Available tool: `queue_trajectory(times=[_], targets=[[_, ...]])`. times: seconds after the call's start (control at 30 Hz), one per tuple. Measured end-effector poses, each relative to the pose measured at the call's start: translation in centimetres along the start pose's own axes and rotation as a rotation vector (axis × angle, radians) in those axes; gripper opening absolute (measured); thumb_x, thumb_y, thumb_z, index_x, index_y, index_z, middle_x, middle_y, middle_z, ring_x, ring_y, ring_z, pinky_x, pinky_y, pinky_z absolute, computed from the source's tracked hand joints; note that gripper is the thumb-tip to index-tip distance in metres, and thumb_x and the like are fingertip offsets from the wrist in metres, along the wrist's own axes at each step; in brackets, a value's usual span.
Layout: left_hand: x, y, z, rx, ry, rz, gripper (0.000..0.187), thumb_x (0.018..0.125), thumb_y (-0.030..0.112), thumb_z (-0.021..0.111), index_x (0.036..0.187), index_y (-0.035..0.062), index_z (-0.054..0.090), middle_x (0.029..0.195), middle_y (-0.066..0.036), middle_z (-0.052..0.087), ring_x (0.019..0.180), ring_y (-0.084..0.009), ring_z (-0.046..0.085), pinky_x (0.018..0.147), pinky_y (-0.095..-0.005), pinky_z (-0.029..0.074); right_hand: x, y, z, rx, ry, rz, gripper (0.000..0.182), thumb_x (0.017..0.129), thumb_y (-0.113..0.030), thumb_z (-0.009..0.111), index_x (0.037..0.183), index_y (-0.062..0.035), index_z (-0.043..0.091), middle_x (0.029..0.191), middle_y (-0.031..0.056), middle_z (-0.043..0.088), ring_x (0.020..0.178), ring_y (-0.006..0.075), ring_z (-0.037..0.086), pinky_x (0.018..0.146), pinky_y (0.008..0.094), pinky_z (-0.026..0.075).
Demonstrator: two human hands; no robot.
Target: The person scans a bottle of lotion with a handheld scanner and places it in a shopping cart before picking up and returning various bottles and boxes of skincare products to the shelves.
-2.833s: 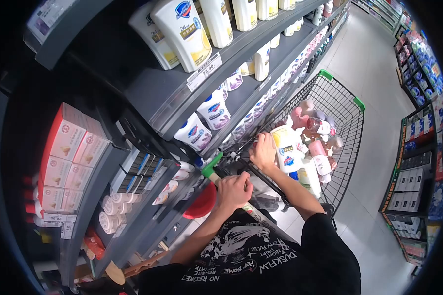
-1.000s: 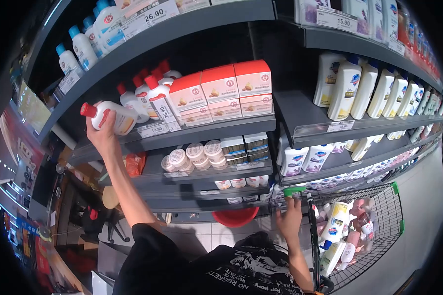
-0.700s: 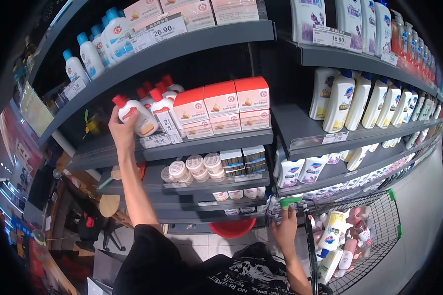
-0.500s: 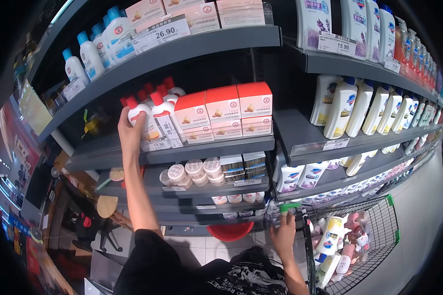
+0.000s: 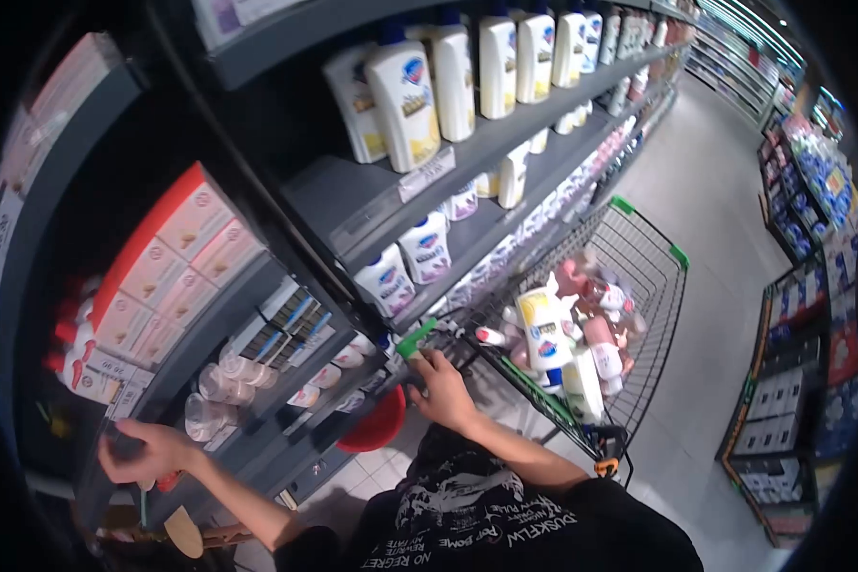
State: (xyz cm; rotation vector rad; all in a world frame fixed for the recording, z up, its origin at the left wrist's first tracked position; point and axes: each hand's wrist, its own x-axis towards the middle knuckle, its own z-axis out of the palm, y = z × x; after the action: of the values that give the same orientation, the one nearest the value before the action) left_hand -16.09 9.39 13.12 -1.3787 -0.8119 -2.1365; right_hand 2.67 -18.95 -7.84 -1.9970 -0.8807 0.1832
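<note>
My left hand (image 5: 148, 453) is held out beside the shelf front at the lower left. Its fingers are loosely curved and apart, with nothing seen in them. The nearest goods are red-capped white bottles (image 5: 78, 348), blurred at the edge, and small round jars (image 5: 210, 417). My right hand (image 5: 443, 391) has its fingers bent at the green end of the shopping cart handle (image 5: 417, 338). The fingers' undersides are hidden. Inside the cart (image 5: 656, 315) lie a white-and-yellow bottle (image 5: 543, 329), a pale bottle (image 5: 582, 386) and several pink bottles (image 5: 602, 348).
Red-topped boxes (image 5: 157, 276) stand on the left shelf. White body wash bottles (image 5: 405, 110) line the shelf ahead. A red basin (image 5: 377, 424) is on the floor below. The tiled aisle (image 5: 682, 172) runs past the cart, with a stocked display (image 5: 777, 410) to the right.
My view has swung right toward the cart and aisle. My left hand has let go of a red-capped bottle and moved off the shelf. The right hand stays at the green handle end.
</note>
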Motion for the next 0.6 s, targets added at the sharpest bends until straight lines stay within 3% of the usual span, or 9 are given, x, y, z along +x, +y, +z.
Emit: queue_trajectory(times=[0.1, 0.13, 0.17, 0.23, 0.33, 0.4, 0.43, 0.53, 0.6], targets=[[-8.3, 6.3, -3.8, -0.371, -0.483, -0.246, 0.018, 0.084, -0.003, 0.062, 0.100, -0.0015, 0.055, 0.096, -0.009, 0.054, 0.087, -0.0198, 0.054, 0.082, -0.0353, 0.046, 1.1, 0.6, -2.6, 0.157, 0.003, 0.074, 0.037, 0.075, -0.008, 0.067, 0.109, 0.0006, 0.057, 0.110, 0.0211, 0.055, 0.101, 0.0384, 0.058, 0.087, 0.0428, 0.048], [-10.9, 9.3, -5.5, -0.629, -0.756, -0.558, 0.019, 0.082, -0.004, 0.060, 0.100, 0.0001, 0.056, 0.096, -0.008, 0.056, 0.088, -0.0185, 0.054, 0.083, -0.0341, 0.045, 1.7, 1.0, -3.4, 0.202, 0.014, 0.066, 0.034, 0.076, -0.008, 0.067, 0.107, 0.0009, 0.058, 0.103, 0.0199, 0.058, 0.096, 0.0354, 0.061, 0.084, 0.0409, 0.050], [-12.6, 11.5, -6.6, -0.656, -1.048, -0.368, 0.020, 0.080, -0.002, 0.060, 0.100, 0.0010, 0.057, 0.094, -0.009, 0.057, 0.089, -0.0195, 0.056, 0.082, -0.0343, 0.045, 2.5, 2.4, -3.7, 0.279, 0.050, 0.104, 0.031, 0.076, -0.007, 0.066, 0.105, 0.0012, 0.059, 0.095, 0.0181, 0.060, 0.090, 0.0323, 0.063, 0.079, 0.0390, 0.051], [-15.3, 16.4, -8.3, -0.955, -1.399, -0.267, 0.017, 0.078, 0.000, 0.064, 0.095, 0.0028, 0.061, 0.097, -0.013, 0.060, 0.090, -0.0302, 0.059, 0.083, -0.0380, 0.046, 4.2, 4.4, -5.3, 0.280, 0.087, 0.177, 0.026, 0.077, -0.006, 0.065, 0.102, 0.0015, 0.060, 0.077, 0.0134, 0.064, 0.070, 0.0246, 0.066, 0.069, 0.0341, 0.052], [-20.3, 20.6, -12.7, -1.157, -1.755, -0.449, 0.013, 0.075, 0.001, 0.064, 0.087, 0.0049, 0.065, 0.096, -0.010, 0.061, 0.096, -0.0277, 0.058, 0.088, -0.0403, 0.042, 6.0, 8.5, -6.5, 0.069, 0.050, 0.263, 0.027, 0.077, -0.011, 0.066, 0.102, -0.0024, 0.062, 0.082, 0.0177, 0.068, 0.078, 0.0333, 0.068, 0.075, 0.0412, 0.053], [-22.8, 20.4, -13.9, -1.188, -1.610, 0.117, 0.011, 0.074, 0.008, 0.067, 0.085, 0.0074, 0.065, 0.096, -0.006, 0.061, 0.100, -0.0246, 0.055, 0.096, -0.0419, 0.035, 5.8, 13.7, -5.1, -0.171, -0.005, 0.308, 0.026, 0.079, -0.013, 0.065, 0.101, -0.0009, 0.063, 0.083, 0.0183, 0.068, 0.077, 0.0313, 0.068, 0.074, 0.0386, 0.053], [-23.8, 20.1, -14.1, -1.159, -1.652, 0.117, 0.013, 0.075, 0.015, 0.069, 0.086, 0.0098, 0.065, 0.096, -0.003, 0.061, 0.103, -0.0212, 0.053, 0.100, -0.0424, 0.028, 5.4, 15.9, -4.8, -0.235, -0.123, 0.355, 0.025, 0.078, -0.013, 0.064, 0.101, -0.0041, 0.066, 0.092, 0.0219, 0.069, 0.087, 0.0366, 0.067, 0.079, 0.0426, 0.052], [-23.0, 20.1, -13.3, -1.184, -1.762, 0.078, 0.013, 0.075, 0.015, 0.069, 0.087, 0.0108, 0.065, 0.096, -0.001, 0.061, 0.102, -0.0204, 0.053, 0.098, -0.0415, 0.029, 5.0, 20.0, -3.9, -0.313, -0.224, 0.472, 0.029, 0.077, -0.012, 0.064, 0.106, -0.0076, 0.065, 0.098, 0.0234, 0.068, 0.095, 0.0367, 0.065, 0.084, 0.0428, 0.051], [-23.0, 20.1, -13.4, -1.182, -1.764, 0.092, 0.013, 0.075, 0.016, 0.069, 0.087, 0.0114, 0.065, 0.097, 0.000, 0.061, 0.102, -0.0197, 0.053, 0.098, -0.0410, 0.028, 4.3, 21.3, -4.2, -0.374, -0.297, 0.455, 0.032, 0.087, -0.022, 0.061, 0.117, -0.0113, 0.059, 0.106, 0.0230, 0.065, 0.095, 0.0395, 0.065, 0.085, 0.0466, 0.051]])
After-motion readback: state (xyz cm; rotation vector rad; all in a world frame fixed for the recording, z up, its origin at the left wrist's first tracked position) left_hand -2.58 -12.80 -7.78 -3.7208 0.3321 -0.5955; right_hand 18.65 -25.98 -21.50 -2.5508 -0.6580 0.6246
